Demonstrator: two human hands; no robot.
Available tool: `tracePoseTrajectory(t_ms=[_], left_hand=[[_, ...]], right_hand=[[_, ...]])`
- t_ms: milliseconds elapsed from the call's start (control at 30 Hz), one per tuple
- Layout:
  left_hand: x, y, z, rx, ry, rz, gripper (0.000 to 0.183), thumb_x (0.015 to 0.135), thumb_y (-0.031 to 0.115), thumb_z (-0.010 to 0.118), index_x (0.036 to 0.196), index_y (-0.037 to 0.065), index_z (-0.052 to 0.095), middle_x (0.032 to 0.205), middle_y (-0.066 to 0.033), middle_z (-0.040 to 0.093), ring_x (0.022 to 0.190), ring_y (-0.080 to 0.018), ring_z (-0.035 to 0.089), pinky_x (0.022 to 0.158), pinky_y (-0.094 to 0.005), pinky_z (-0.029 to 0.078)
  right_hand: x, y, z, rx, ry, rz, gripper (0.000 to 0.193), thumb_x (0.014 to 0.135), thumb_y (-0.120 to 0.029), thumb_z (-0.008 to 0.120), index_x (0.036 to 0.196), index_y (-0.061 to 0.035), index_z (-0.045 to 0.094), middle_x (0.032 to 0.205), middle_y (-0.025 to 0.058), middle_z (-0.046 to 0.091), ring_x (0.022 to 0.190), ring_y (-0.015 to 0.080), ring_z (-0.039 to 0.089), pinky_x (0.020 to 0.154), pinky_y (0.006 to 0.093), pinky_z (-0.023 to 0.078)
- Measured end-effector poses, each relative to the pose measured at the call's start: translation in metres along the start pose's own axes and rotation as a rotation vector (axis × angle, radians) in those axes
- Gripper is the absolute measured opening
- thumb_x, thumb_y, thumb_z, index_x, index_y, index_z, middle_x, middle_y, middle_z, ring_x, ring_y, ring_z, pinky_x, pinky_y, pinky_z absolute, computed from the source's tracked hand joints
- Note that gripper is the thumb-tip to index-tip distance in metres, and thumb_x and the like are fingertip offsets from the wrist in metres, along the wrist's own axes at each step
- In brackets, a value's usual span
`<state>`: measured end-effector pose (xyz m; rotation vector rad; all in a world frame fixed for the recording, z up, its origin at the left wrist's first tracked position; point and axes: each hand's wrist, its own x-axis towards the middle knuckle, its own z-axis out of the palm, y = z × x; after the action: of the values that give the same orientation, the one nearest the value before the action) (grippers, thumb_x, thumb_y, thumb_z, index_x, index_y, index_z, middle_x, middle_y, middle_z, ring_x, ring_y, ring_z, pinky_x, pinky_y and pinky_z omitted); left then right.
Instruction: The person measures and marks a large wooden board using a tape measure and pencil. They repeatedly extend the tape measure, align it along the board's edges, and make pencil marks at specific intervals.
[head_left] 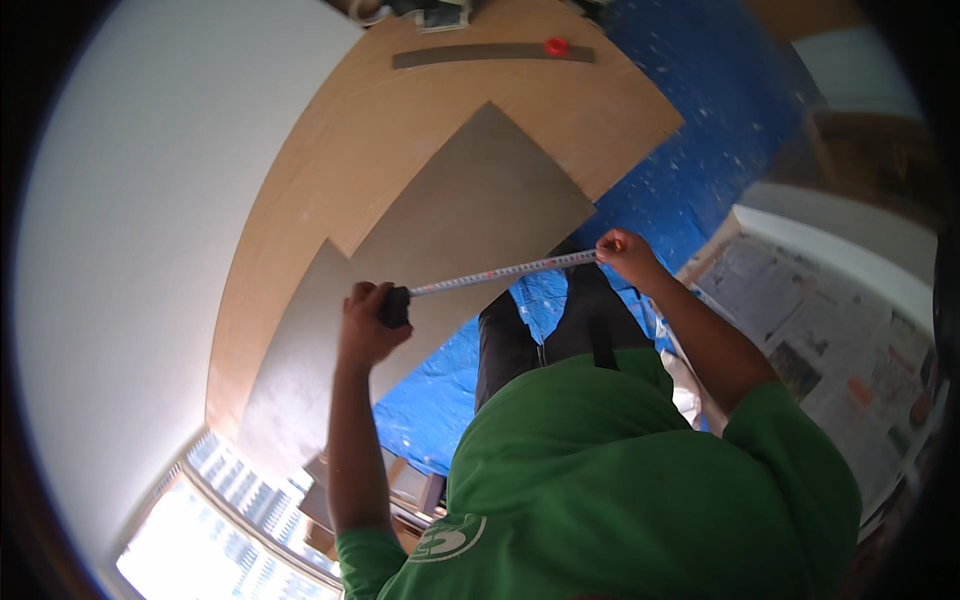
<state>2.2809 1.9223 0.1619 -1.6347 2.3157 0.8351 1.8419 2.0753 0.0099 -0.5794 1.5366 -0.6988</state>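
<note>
The left hand point(365, 325) is gripping a tape measure case point(396, 306) while the right hand point(628, 255) is pinching the tape blade point(500, 272) end — stretching it across the grey sheet point(470, 215) lying on the plywood worktop point(330, 170), near its front edge. Measuring seems underway — reading the mark calls for holding it taut.

I see a long grey metal straightedge point(492, 55) with a small red round cap point(556, 46) beside it, blue plastic tarpaulin point(690, 170), and spread newspaper sheets point(850, 350).
</note>
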Motion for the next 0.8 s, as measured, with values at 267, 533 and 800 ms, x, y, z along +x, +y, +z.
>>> tracePoseTrajectory(t_ms=[267, 533, 800], left_hand=[[0.215, -0.016, -0.037, -0.016, -0.044, 0.48, 0.08, 0.059, 0.013, 0.091, 0.132, 0.002, 0.06, 0.126, -0.0136, 0.059, 0.118, -0.031, 0.06, 0.101, -0.0389, 0.051], [0.306, 0.031, -0.037, -0.058, -0.193, 0.458, 0.065, 0.071, 0.019, 0.089, 0.131, 0.008, 0.066, 0.121, -0.007, 0.056, 0.102, -0.022, 0.064, 0.089, -0.0349, 0.057], [0.331, 0.059, -0.012, 0.06, -0.028, 0.585, 0.051, 0.073, 0.023, 0.08, 0.12, 0.007, 0.073, 0.122, -0.0098, 0.059, 0.106, -0.0264, 0.067, 0.089, -0.0373, 0.058]], right_hand=[[0.023, 0.026, 0.07, 0.527, 0.5, -0.032, 0.015, 0.094, -0.013, 0.072, 0.104, -0.0037, 0.065, 0.085, 0.0054, 0.068, 0.071, 0.0096, 0.06, 0.059, 0.0223, 0.043], [0.042, 0.027, 0.107, 0.505, 0.847, -0.113, 0.017, 0.095, -0.016, 0.07, 0.103, -0.0025, 0.065, 0.085, 0.0064, 0.068, 0.072, 0.0088, 0.058, 0.061, 0.0222, 0.043], [0.048, 0.035, 0.102, 0.653, 0.821, -0.136, 0.022, 0.094, -0.022, 0.075, 0.104, -0.0052, 0.066, 0.085, 0.0045, 0.067, 0.064, 0.0049, 0.049, 0.053, 0.0212, 0.035]])
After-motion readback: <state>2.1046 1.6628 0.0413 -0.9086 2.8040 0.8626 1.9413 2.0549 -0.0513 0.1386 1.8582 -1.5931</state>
